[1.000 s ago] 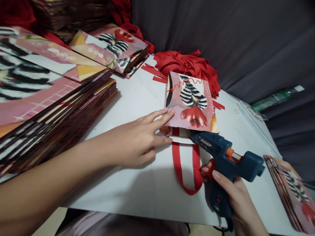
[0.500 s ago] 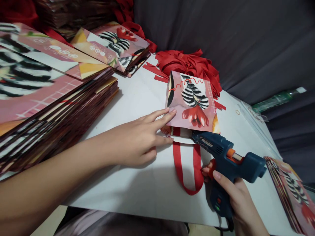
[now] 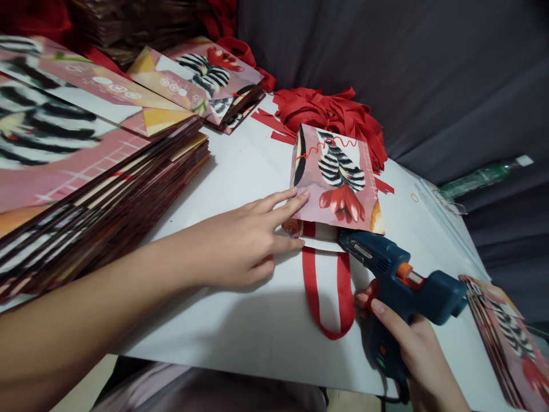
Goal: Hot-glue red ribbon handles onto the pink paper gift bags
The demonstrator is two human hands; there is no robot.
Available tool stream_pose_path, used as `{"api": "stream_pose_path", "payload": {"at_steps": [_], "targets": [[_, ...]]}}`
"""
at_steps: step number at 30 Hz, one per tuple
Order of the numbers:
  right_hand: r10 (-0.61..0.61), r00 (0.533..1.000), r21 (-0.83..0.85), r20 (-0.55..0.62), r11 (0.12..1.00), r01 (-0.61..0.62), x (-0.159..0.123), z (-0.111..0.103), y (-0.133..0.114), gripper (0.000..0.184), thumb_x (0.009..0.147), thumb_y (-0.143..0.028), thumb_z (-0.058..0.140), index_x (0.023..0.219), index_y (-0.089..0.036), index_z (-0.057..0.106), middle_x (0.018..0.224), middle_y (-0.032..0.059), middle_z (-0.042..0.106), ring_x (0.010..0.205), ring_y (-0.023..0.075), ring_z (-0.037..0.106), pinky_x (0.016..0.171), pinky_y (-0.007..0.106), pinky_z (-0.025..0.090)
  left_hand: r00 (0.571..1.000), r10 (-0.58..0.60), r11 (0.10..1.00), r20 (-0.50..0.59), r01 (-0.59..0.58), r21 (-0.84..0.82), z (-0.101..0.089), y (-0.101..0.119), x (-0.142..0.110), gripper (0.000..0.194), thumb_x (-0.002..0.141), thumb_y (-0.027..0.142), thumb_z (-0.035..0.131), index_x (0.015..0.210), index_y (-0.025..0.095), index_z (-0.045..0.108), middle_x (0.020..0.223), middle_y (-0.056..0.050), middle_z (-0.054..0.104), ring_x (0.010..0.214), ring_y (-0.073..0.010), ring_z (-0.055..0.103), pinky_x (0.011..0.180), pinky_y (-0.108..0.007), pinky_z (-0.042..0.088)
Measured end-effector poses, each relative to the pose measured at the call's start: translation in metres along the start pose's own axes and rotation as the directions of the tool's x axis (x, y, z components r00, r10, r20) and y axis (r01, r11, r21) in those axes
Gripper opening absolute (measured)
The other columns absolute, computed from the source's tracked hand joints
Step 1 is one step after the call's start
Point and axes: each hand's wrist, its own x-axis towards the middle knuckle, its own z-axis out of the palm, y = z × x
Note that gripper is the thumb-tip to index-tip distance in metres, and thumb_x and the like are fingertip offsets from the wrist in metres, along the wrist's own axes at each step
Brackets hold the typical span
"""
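A small paper bag (image 3: 341,177) with a zebra-stripe and red flower print lies on the white table, its mouth parted towards me. A red ribbon handle (image 3: 330,329) loops out of that mouth onto the table. My left hand (image 3: 240,246) lies at the bag's left side with fingers stretched out, the fingertips touching the upper panel and a lower digit at the bottom panel's edge. My right hand (image 3: 418,343) is wrapped round a dark blue glue gun (image 3: 386,257), a finger on its red trigger. The gun's nozzle is hidden inside the bag's mouth.
Tall stacks of folded printed bags (image 3: 128,200) fill the left side. A heap of red ribbons (image 3: 330,106) lies behind the bag. At right are another bag stack (image 3: 501,337), a green plastic bottle (image 3: 484,177) and a rubber band (image 3: 414,198). A grey curtain (image 3: 386,68) hangs behind.
The glue gun has shifted very slightly to the right within the bag's mouth. My left hand keeps its place on the bag. The whole view has drifted a little.
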Motion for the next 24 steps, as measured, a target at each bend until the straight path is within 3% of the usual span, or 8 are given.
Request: {"api": "stream_pose_path", "payload": {"at_steps": [5,14,17,21,24], "targets": [[-0.019,1.000,-0.096,-0.005,0.995,0.019,0.000,-0.004,0.001,0.048,0.069,-0.054,0.079,0.098,-0.018,0.070,0.101,0.0105,0.074,0.099,0.0294,0.068,0.094,0.039,0.053,1.000,0.012,1.000,-0.016,-0.012,0.003,0.002,-0.002,-0.002,0.056,0.075,0.013,0.059,0.130,0.024,0.062,0.163,-0.010,0.016,0.148,-0.0386,0.015,0.116,-0.054,0.028],[-0.119,0.993,-0.262,-0.006,0.958,0.114,-0.002,-0.006,-0.002,0.047,0.074,-0.055,0.074,0.101,-0.017,0.072,0.104,0.0123,0.074,0.101,0.0321,0.068,0.092,0.042,0.055,1.000,0.013,1.000,-0.020,-0.013,0.004,0.002,-0.001,-0.002,0.055,0.075,0.012,0.058,0.128,0.024,0.063,0.163,-0.010,0.017,0.148,-0.0390,0.015,0.116,-0.053,0.028],[-0.235,0.972,-0.390,-0.026,0.897,0.206,-0.002,-0.006,-0.003,0.048,0.075,-0.055,0.072,0.103,-0.016,0.070,0.104,0.0125,0.073,0.097,0.0313,0.068,0.086,0.042,0.057,1.000,0.012,1.000,-0.019,-0.012,-0.004,0.002,-0.002,-0.002,0.054,0.075,0.013,0.058,0.129,0.024,0.063,0.163,-0.009,0.017,0.148,-0.0391,0.015,0.116,-0.052,0.028],[-0.435,0.900,-0.541,0.024,0.751,0.378,-0.002,-0.003,-0.008,0.039,0.079,-0.050,0.068,0.098,-0.016,0.068,0.093,0.0116,0.070,0.084,0.0278,0.068,0.071,0.037,0.058,0.999,0.014,1.000,-0.030,-0.014,-0.005,0.003,-0.002,-0.003,0.055,0.075,0.013,0.058,0.129,0.024,0.063,0.163,-0.009,0.015,0.148,-0.0384,0.016,0.116,-0.052,0.028],[-0.459,0.885,-0.559,0.079,0.715,0.421,-0.003,-0.001,-0.012,0.031,0.082,-0.046,0.065,0.092,-0.017,0.068,0.086,0.0096,0.070,0.076,0.0252,0.068,0.063,0.032,0.057,0.999,-0.001,1.000,-0.044,0.001,0.003,0.004,0.000,-0.003,0.054,0.075,0.012,0.057,0.127,0.024,0.064,0.163,-0.010,0.015,0.148,-0.0378,0.017,0.116,-0.052,0.028]]}}
